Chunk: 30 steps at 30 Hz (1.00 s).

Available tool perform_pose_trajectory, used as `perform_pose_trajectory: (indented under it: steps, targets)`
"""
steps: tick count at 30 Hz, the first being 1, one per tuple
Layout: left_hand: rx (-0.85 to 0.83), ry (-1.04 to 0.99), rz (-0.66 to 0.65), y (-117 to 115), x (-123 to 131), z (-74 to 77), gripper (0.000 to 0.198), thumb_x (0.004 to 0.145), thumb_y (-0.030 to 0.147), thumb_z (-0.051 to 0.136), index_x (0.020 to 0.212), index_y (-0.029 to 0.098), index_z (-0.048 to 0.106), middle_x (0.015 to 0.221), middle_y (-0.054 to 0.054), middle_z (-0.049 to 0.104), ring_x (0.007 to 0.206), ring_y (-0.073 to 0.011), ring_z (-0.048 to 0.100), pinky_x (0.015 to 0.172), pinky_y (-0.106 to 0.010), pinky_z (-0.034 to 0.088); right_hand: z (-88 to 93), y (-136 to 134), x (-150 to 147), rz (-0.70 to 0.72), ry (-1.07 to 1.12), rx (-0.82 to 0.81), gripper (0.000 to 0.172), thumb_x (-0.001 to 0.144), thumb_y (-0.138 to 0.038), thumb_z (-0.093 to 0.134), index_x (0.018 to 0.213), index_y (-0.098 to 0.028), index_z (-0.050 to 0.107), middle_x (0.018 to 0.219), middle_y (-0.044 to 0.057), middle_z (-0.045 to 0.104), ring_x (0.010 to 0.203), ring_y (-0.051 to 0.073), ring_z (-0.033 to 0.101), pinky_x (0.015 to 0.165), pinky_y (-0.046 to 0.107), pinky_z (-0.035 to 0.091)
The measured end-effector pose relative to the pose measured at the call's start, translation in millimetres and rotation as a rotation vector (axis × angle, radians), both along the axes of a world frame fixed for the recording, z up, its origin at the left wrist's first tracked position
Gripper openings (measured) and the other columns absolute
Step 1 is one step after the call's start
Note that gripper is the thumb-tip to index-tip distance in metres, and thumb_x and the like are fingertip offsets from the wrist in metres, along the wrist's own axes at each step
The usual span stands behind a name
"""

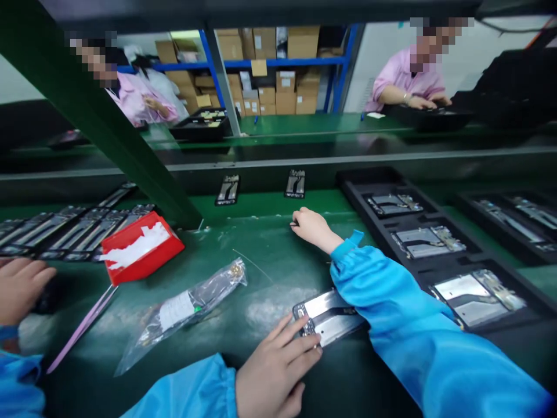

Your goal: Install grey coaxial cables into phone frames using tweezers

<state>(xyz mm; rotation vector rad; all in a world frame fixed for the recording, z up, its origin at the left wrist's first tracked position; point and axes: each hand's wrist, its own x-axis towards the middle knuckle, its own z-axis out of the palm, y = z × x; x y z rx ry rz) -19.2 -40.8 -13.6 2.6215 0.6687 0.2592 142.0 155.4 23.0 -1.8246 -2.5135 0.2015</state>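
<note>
My left hand (278,366) lies with fingers stretched out over the near-left end of a phone mid-frame (328,316), touching it against the green bench. The frame has silver plates and a dark flex strip down its middle. Its right end is hidden by my right sleeve. Farther off, my right hand (313,229) is closed in a pinch above the bench; a small dark bit shows at the fingertips, too small to name. Beyond it lie two more phone mid-frames, one upper right (296,183) and one upper left (228,190).
A black tray (369,180) holds several phone frames on the right. To the left are a clear plastic bag (183,307), pink tweezers (82,328), a red box (143,247) and rows of frames (65,229). A co-worker's hand (21,287) is at far left; a green post (108,122) slants across.
</note>
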Motion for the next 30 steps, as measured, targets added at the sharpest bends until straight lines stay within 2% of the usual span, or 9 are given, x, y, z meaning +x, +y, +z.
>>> perform_pose_trajectory:
  steps: [3,7,9,11,15,19,23,27,30]
  targets:
    - [0.129,-0.03,-0.041,4,-2,-13.4,0.047,0.079,0.028,0.051,0.124,0.017,0.044,0.128,-0.005,0.049,0.129,-0.0283,0.028,0.105,-0.052,0.029,-5.1,36,-9,-0.098,-0.031,0.022,0.04,0.089,-0.037,0.035,0.125,-0.021,0.044,0.129,0.018,0.037,0.108,0.029,0.046,0.08,0.037,0.04]
    - [0.378,-0.088,-0.03,10,-3,-32.1,0.033,0.084,0.017,0.051,0.117,0.022,0.052,0.121,0.003,0.056,0.126,-0.0223,0.035,0.106,-0.041,0.031,-12.5,73,-21,-0.208,-0.066,-0.035,0.053,0.087,-0.051,0.034,0.135,-0.031,0.029,0.143,0.017,0.016,0.115,0.037,0.04,0.081,0.046,0.039]
    - [0.452,-0.112,-0.017,12,-4,-38.7,0.031,0.085,0.016,0.051,0.115,0.025,0.053,0.12,0.007,0.056,0.123,-0.0197,0.04,0.106,-0.037,0.032,-16.1,87,-23,-0.248,-0.084,-0.064,0.053,0.087,-0.052,0.036,0.134,-0.028,0.033,0.142,0.017,0.019,0.116,0.037,0.04,0.083,0.05,0.039]
    - [0.49,-0.123,-0.025,14,-3,-43.8,0.03,0.086,0.02,0.052,0.115,0.027,0.053,0.119,0.01,0.057,0.12,-0.0185,0.044,0.105,-0.034,0.035,-17.9,96,-24,-0.273,-0.099,-0.07,0.049,0.087,-0.047,0.041,0.13,-0.023,0.038,0.137,0.015,0.031,0.114,0.031,0.043,0.086,0.05,0.039]
    - [0.539,-0.152,0.004,15,-2,-52.7,0.026,0.087,0.024,0.05,0.112,0.028,0.055,0.115,0.01,0.059,0.115,-0.0171,0.049,0.101,-0.032,0.04,-11.0,95,-18,-0.269,-0.126,-0.004,0.04,0.086,-0.038,0.048,0.12,-0.017,0.045,0.122,0.009,0.047,0.105,0.022,0.05,0.087,0.045,0.043]
    - [0.552,-0.16,0.001,16,-1,-52.8,0.025,0.087,0.023,0.05,0.111,0.026,0.056,0.113,0.008,0.061,0.114,-0.0184,0.049,0.1,-0.034,0.041,2.1,70,-8,-0.209,-0.154,0.072,0.038,0.088,-0.041,0.042,0.12,-0.02,0.047,0.124,0.013,0.043,0.104,0.025,0.05,0.081,0.042,0.043]
    - [0.431,-0.108,-0.074,12,-4,-35.6,0.032,0.084,0.019,0.051,0.116,0.021,0.051,0.119,0.0,0.057,0.123,-0.0238,0.039,0.103,-0.04,0.036,3.9,19,1,-0.107,-0.163,0.081,0.038,0.086,-0.047,0.041,0.117,-0.027,0.051,0.124,0.018,0.042,0.1,0.029,0.053,0.073,0.038,0.042]
    - [0.193,-0.029,-0.112,7,-7,-16.1,0.054,0.078,0.036,0.057,0.125,0.014,0.043,0.126,-0.008,0.051,0.126,-0.0294,0.032,0.103,-0.049,0.032,3.7,-42,19,-0.039,-0.146,0.053,0.05,0.083,-0.049,0.046,0.13,-0.037,0.035,0.118,0.013,0.049,0.088,0.025,0.059,0.068,0.033,0.043]
    - [0.149,-0.001,-0.164,3,-8,-9.9,0.055,0.077,0.037,0.057,0.125,0.014,0.043,0.126,-0.008,0.05,0.125,-0.0303,0.032,0.104,-0.05,0.031,5.9,-85,49,-0.063,-0.035,0.037,0.06,0.083,-0.047,0.046,0.136,-0.031,0.024,0.101,0.01,0.059,0.083,0.024,0.061,0.068,0.032,0.044]
